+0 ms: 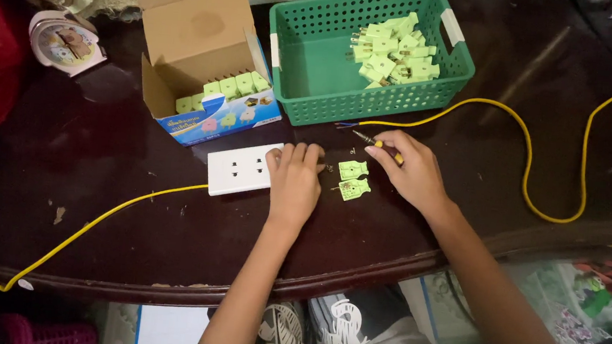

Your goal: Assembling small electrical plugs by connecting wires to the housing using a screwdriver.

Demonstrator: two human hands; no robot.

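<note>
My left hand (295, 182) lies flat on the dark table, fingers together, over the right end of a white socket strip (236, 169). My right hand (413, 170) grips a small screwdriver (376, 141) with a yellow and black handle, its tip pointing left. Between the hands lie two halves of an opened pale green plug (353, 180) and a few tiny screws (329, 168). A yellow cable end (429, 118) with bared wires lies just beyond the screwdriver.
A green plastic basket (308, 61) holds several pale green plugs (396, 51). An open cardboard box (208, 67) with more plugs stands to its left. The yellow cable (581, 152) loops right; another yellow cable (95, 224) runs left from the strip. A small round clock (66, 42) sits far left.
</note>
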